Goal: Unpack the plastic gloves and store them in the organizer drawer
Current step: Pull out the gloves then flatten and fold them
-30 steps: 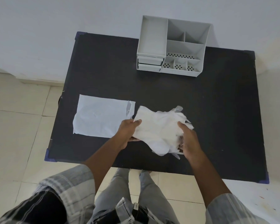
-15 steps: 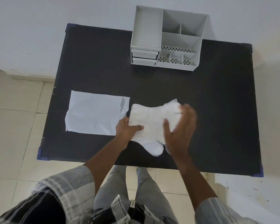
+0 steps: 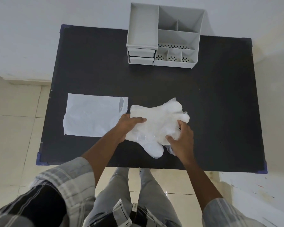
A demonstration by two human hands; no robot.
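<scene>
Plastic gloves (image 3: 156,122) out of flat empty packet (image 3: 92,117), clasped by left hand (image 3: 128,126) and right hand (image 3: 180,138); organizer drawers (image 3: 141,55) seemingly closed, storing pending.

A stack of thin white translucent plastic gloves (image 3: 156,123) is lying on the black rectangular worktop (image 3: 220,112). The left hand (image 3: 128,124) is gripping its wrist end while the right hand (image 3: 181,136) is pinching its near edge. An empty white plastic bag (image 3: 92,116) is lying flat just beside the left hand. A grey compartmented plastic organizer (image 3: 164,35) is standing at the far edge, both drawers (image 3: 141,55) closed.
</scene>
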